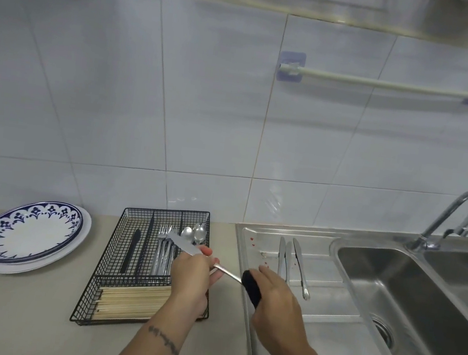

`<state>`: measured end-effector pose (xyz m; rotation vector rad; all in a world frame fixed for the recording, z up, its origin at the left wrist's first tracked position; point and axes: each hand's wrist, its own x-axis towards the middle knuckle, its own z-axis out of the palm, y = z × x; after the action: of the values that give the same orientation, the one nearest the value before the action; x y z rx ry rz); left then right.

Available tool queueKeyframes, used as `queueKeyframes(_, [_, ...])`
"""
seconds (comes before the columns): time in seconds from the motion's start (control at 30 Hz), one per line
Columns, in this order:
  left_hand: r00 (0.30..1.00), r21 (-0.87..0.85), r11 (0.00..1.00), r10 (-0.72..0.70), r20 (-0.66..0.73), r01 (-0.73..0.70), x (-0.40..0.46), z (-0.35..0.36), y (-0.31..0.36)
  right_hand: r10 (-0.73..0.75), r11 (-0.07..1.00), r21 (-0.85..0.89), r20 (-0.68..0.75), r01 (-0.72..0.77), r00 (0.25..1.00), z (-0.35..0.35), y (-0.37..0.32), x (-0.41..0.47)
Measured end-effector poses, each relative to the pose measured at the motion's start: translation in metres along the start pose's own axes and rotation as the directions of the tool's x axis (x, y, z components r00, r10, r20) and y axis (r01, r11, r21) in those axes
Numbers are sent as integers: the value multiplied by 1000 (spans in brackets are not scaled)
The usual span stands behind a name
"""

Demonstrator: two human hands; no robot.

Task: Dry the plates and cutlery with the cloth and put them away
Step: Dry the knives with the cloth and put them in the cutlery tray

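Blue-patterned plates (32, 233) sit stacked at far left on the beige counter (18, 316). Right of them, the black wire tray (145, 266) holds a dark knife (130, 250), forks (162, 249) and spoons (195, 233) in its far compartments, with wooden chopsticks (132, 302) across the near one. Over the tray's right edge, the left hand (190, 275) pinches a butter knife (186, 245) around its middle, blade pointing far-left. Just right, the right hand (276, 300) curls round a black cloth (251, 287) bunched against the knife's handle end. On the steel draining board (334, 334) lie three more knives (290, 261), and the sink basin (405, 310) and tap (455, 216) follow.
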<state>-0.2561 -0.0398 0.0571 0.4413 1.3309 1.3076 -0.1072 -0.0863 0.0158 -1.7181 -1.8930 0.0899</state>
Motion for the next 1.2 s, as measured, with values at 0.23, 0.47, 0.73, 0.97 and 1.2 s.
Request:
queueKeyframes(0.23, [997, 70, 995, 71, -37, -68, -5, 8, -6, -113, 993, 10, -26, 113, 993, 5, -6, 4])
queueKeyframes(0.47, [1000, -32, 999, 3, 12, -2, -9, 8, -2, -117, 993, 25, -58, 118, 991, 2, 2, 5])
queueKeyframes(0.73, [969, 57, 992, 99, 228, -114, -11, 8, -6, 27, 992, 123, -52, -21, 998, -19, 4, 18])
queueKeyframes(0.97, [936, 154, 937, 278, 215, -313, -18, 12, -12, -42, 997, -69, -80, 36, 996, -19, -9, 28])
queueKeyframes(1.2, [922, 172, 907, 368, 124, -385, -16, 12, -8, -110, 992, 48, -69, 114, 992, -1, -32, 9])
